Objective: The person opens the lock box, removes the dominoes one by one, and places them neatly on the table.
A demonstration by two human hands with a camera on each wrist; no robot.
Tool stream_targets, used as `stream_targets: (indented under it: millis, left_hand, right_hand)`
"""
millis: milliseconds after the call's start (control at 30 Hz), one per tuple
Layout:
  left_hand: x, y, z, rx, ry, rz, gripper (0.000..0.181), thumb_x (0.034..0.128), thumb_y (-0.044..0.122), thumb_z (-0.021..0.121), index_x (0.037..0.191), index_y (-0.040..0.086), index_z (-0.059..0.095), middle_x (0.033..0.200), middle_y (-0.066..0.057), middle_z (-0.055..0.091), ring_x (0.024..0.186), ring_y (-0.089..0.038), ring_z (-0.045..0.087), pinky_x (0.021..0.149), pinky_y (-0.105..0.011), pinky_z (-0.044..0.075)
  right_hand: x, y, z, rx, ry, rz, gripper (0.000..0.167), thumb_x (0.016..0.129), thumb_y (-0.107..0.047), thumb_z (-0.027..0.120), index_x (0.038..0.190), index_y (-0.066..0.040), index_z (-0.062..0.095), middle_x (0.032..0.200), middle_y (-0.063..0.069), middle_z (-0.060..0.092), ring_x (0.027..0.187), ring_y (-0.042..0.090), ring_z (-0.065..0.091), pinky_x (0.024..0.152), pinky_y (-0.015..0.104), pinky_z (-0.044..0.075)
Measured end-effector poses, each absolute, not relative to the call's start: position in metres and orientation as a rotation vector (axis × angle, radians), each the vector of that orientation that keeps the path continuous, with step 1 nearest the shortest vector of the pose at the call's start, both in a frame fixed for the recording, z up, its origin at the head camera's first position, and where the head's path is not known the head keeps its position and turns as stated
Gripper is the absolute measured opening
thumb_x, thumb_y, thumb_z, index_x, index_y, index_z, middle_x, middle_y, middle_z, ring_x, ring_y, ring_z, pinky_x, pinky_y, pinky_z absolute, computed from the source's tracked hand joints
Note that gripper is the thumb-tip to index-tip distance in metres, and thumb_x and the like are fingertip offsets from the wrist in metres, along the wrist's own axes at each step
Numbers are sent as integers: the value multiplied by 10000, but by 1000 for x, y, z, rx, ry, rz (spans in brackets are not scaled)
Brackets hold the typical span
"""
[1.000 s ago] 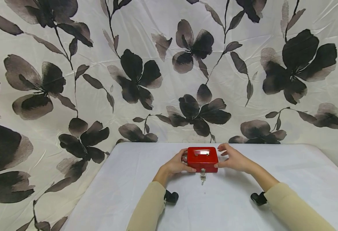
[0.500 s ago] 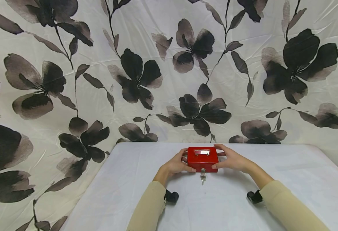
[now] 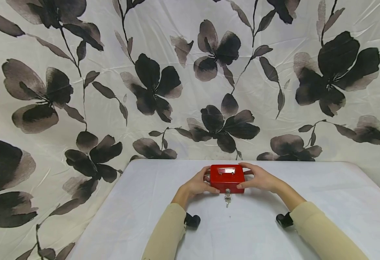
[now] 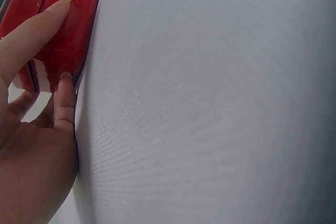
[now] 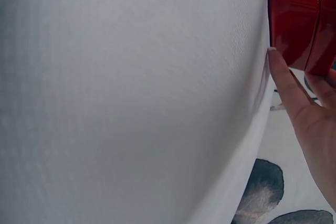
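A red metal cash box (image 3: pixel 227 185) stands on the white table, its lid down and a silver handle (image 3: pixel 226 170) folded flat on top. Keys (image 3: pixel 227 198) hang from the lock at its front. My left hand (image 3: pixel 196 183) grips the box's left side, thumb (image 4: pixel 44 22) on the front face and fingers at the side. On the opposite side my right hand (image 3: pixel 262 178) holds it, thumb on the front and index finger by the rear top corner. In the right wrist view a fingertip (image 5: pixel 274 56) touches the box's lower edge; part of that hand lies outside the view.
A white cloth (image 3: pixel 241 234) covers the table (image 3: pixel 138 202). Behind it hangs a pale curtain (image 3: pixel 177 21) with dark flowers. Black wrist cameras sit below each hand, the left camera (image 3: pixel 192 221) and the right camera (image 3: pixel 284 219), at the cuffs of beige sleeves.
My right hand has moved left, from just beside the box to holding its right side. My left hand and the box have stayed in place.
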State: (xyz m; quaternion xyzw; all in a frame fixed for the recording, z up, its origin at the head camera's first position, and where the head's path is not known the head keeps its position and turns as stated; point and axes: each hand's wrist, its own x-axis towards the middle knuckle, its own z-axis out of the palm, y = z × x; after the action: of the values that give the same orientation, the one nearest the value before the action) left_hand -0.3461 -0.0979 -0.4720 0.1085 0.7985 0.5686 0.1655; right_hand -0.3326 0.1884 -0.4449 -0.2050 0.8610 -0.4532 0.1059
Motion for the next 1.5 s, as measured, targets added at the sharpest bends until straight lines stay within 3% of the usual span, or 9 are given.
stream_targets:
  millis: [533,933,1500]
  left_hand:
    - [-346,-97,-472,326,2246,1636,940,763,69,898,1538,175,377,1320,-54,541,1137,-252,501,893,-356,562]
    - [-344,-97,-469,318,2242,1640,964,745,63,910,1542,182,380,1342,-34,533,1113,-236,495,912,-347,511]
    - [-348,-98,-473,328,2274,1616,992,736,82,916,1558,208,377,1295,-38,576,1117,-239,528,982,-424,495]
  right_hand:
    - [-338,191,-445,-676,2610,-1260,890,828,-304,865,1525,15,412,1487,216,508,1319,432,520,1022,587,487]
    - [-341,192,-439,-700,2588,-1247,850,848,-290,842,1508,46,425,1460,218,537,1310,426,530,1024,590,483]
    - [-346,194,-440,-657,2561,-1279,846,872,-385,809,1506,35,439,1454,194,555,1354,400,505,1060,561,466]
